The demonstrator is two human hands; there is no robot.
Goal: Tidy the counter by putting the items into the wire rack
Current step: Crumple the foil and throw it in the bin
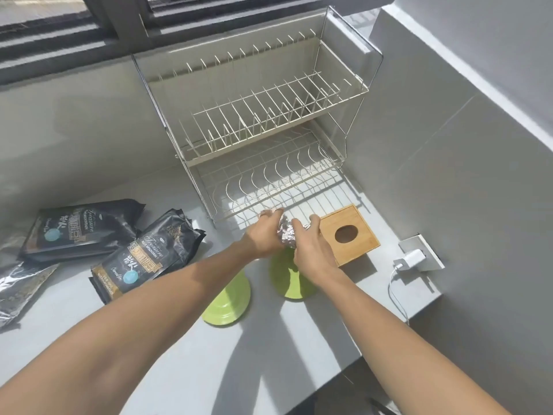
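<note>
A two-tier white wire rack (269,121) stands at the back of the grey counter with nothing in either tier. Just in front of its lower tier, my left hand (264,233) and my right hand (311,247) both grip a crumpled silver foil bundle (286,233) held above the counter. Under my hands lie two green plates, one (229,304) on the left and one (291,280) partly hidden by my right hand. A wooden tissue box (350,233) with an oval hole sits to the right of the bundle.
Two black coffee bags (80,227) (140,256) lie on the counter's left, with a shiny dark packet (21,286) at the far left edge. A white charger (411,260) is plugged into a wall socket at right, its cable hanging down. A window runs along the back.
</note>
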